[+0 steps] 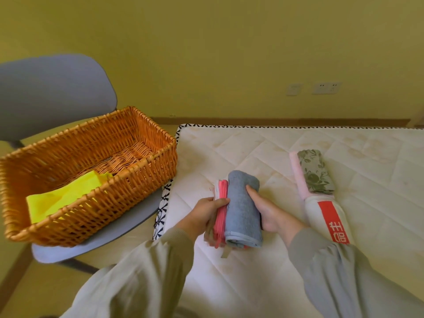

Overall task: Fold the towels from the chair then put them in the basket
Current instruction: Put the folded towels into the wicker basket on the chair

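A folded grey towel (243,210) lies stacked on a folded pink towel (220,212) near the left edge of the mattress. My left hand (206,214) grips the stack's left side, fingers on the pink towel. My right hand (266,212) clasps the grey towel's right side. An orange wicker basket (146,166) sits on the grey-blue chair (55,92) to the left, with a yellow towel (66,196) inside it. Further right on the mattress lies a folded green floral towel (317,172) on a pink one (296,173), and beside them a white towel with a red label (330,219).
The quilted white mattress (275,148) fills the right half of the view. A yellow wall with sockets (325,88) stands behind. The chair seat edge (110,235) touches the mattress's left side.
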`<move>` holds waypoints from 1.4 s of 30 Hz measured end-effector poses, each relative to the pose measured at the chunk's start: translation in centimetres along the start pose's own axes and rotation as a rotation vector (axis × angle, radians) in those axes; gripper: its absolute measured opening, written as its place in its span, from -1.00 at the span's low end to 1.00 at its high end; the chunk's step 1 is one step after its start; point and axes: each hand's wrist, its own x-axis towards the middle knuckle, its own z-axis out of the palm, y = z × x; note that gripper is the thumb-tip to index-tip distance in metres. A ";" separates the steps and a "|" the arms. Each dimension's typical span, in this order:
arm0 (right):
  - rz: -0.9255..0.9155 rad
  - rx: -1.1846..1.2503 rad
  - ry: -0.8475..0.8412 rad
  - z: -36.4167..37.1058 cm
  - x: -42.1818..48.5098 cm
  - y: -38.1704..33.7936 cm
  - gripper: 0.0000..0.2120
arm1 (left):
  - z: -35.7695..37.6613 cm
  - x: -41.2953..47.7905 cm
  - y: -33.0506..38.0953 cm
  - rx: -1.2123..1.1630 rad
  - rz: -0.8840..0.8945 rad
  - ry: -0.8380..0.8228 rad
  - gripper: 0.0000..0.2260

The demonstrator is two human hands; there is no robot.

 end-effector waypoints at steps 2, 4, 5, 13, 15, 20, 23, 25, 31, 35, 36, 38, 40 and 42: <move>0.016 0.046 -0.053 0.3 -0.3 0.2 -0.50 | -0.3 0.0 0.2 0.039 -0.013 0.006 -0.60; 0.014 0.052 -0.034 0.6 -0.1 0.6 -0.51 | -0.3 -0.2 0.5 0.084 -0.030 -0.008 -0.61; 0.002 0.037 -0.008 0.9 0.0 0.8 -0.51 | -0.2 -0.3 0.5 0.098 -0.035 -0.022 -0.63; -0.379 -0.684 0.772 1.0 0.2 1.4 -0.68 | 0.2 -0.4 -0.2 0.254 0.084 0.033 -0.71; -0.342 -0.650 0.643 0.9 0.2 1.2 -0.76 | 0.3 -0.3 -0.3 0.288 0.109 0.073 -0.75; -0.225 -0.461 0.267 1.2 -1.0 1.1 -0.68 | 0.0 -0.6 0.0 0.291 0.119 0.101 -0.88; -0.212 -0.421 0.172 1.0 -1.2 1.6 -0.66 | -0.1 -0.7 0.2 0.289 0.121 0.113 -0.89; -0.219 -0.393 0.155 1.0 -1.2 1.5 -0.65 | -0.4 -0.8 0.2 0.254 0.113 0.103 -0.89; -0.220 -0.413 0.320 1.6 -0.8 1.1 -0.68 | -1.3 -0.9 0.1 0.169 0.091 0.091 -0.89; -0.284 -0.526 0.442 1.6 -0.5 0.5 -0.68 | -2.2 -0.8 -0.2 0.133 0.095 0.144 -0.85; -0.309 -0.579 0.467 1.5 -0.5 0.1 -0.67 | -2.5 -0.8 -0.4 0.107 0.104 0.172 -0.87; -0.375 -0.767 0.547 0.8 -0.6 -1.2 -0.65 | -3.0 -0.7 -0.7 0.036 0.109 0.211 -0.91; -0.431 -1.123 0.676 -0.1 -0.9 -2.7 -0.56 | -3.5 -0.6 -0.8 -0.029 0.100 0.226 -0.89; -0.452 -1.539 0.815 -0.8 -0.9 -3.7 -0.39 | -3.7 -0.5 -0.9 -0.059 0.089 0.226 -0.90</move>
